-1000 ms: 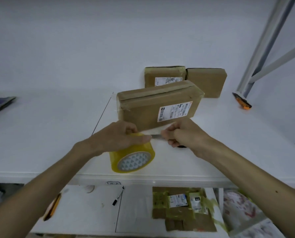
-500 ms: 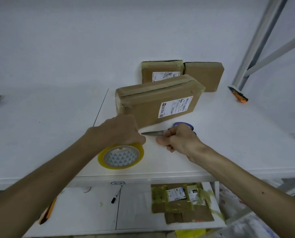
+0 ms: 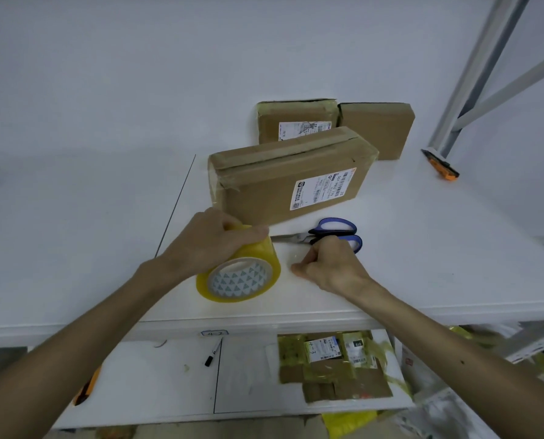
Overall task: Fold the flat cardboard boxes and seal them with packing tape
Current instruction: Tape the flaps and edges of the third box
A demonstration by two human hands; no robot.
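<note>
The fingers (image 3: 248, 232) of the left hand (image 3: 212, 240) are curled over the top of the roll of tape (image 3: 242, 275). They hold it tipped on its edge on the table (image 3: 74, 223), with its patterned core facing the near side. The right hand (image 3: 330, 269) rests on the table just right of the roll, fingers tucked under and thumb tip pointing left towards it. Whether it pinches a loose end of clear tape or nothing at all, I cannot tell. Just beyond its knuckles lie the scissors (image 3: 330, 234), blue handles to the right and blades pointing left at the roll. The hand hides part of the near loop.

Just behind the scissors stands the front box (image 3: 280, 188), folded up, with a label on its near face and tape along its top seam and left end. Farther back, against the wall, sit a labelled box (image 3: 296, 122) and a plain box (image 3: 378, 129), side by side. On the shelf below (image 3: 156, 384) lie a marker (image 3: 212, 356) and some flattened cardboard (image 3: 334, 369) patched with yellowish tape.

To my eye the step in hand is taping, with the front box close to sealed. The next move calls for getting hold of the tape's free end, drawing out a length towards the box and pressing it down flat. The scissors lie within easy reach for the cut.
</note>
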